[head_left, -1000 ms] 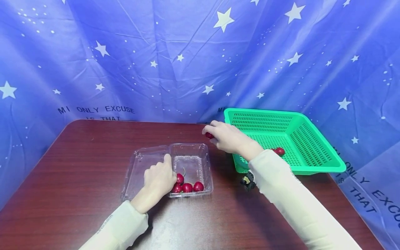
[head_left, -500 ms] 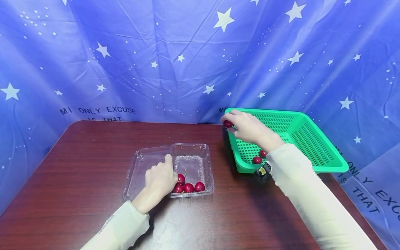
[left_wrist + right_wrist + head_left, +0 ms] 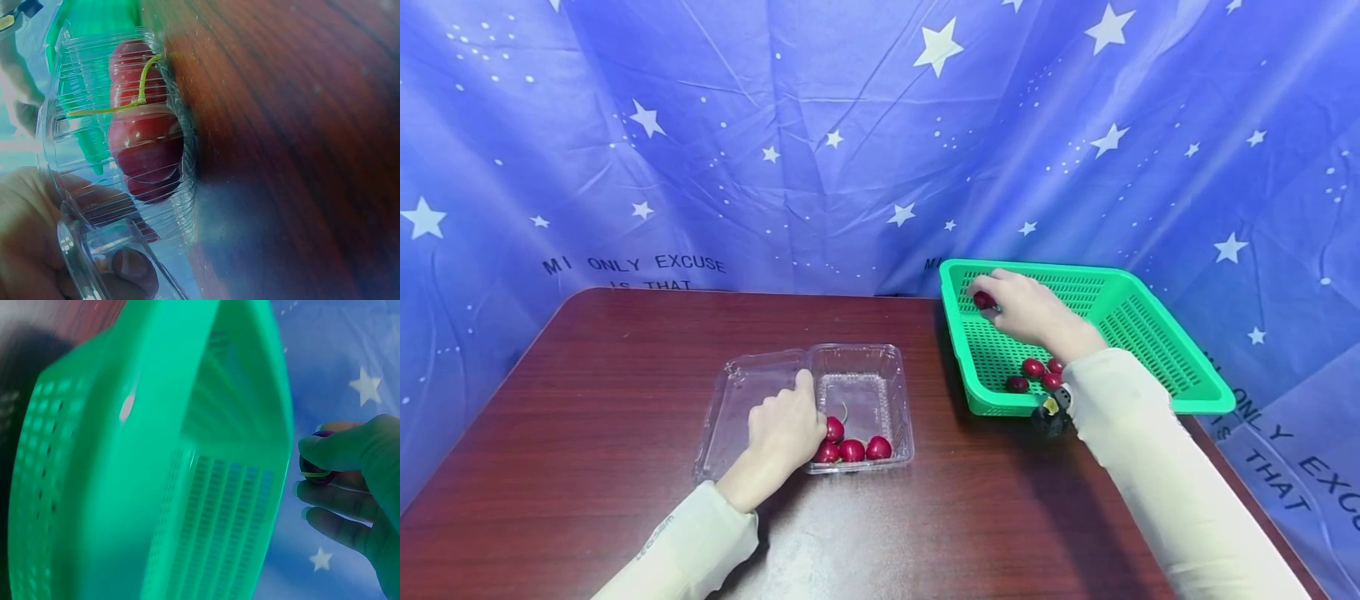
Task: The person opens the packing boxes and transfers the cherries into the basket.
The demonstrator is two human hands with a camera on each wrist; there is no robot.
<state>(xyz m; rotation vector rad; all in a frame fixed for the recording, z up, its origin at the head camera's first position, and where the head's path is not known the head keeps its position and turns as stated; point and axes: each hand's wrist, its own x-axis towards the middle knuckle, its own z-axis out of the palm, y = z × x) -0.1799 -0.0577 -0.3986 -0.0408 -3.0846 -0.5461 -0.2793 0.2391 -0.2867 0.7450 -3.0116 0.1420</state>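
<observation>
- Two hands work well apart over the brown table.
- The right hand pinches a dark red cherry between thumb and fingers, above the back left part of the green basket; I cannot tell how high over the floor.
- Four basket cherries sit close together inside the near rim, left of the sleeved wrist, which crosses that rim; slotted floor stretches to their right.
- The left hand grips the seam edge of the clear plastic box, its lid lying out to the left.
- Four box cherries crowd the near wall, one with a stem upright; the box's ribbed floor runs behind them.
- A strip of tabletop separates box and basket.
- A starry blue curtain hangs beyond the table's back edge.
</observation>
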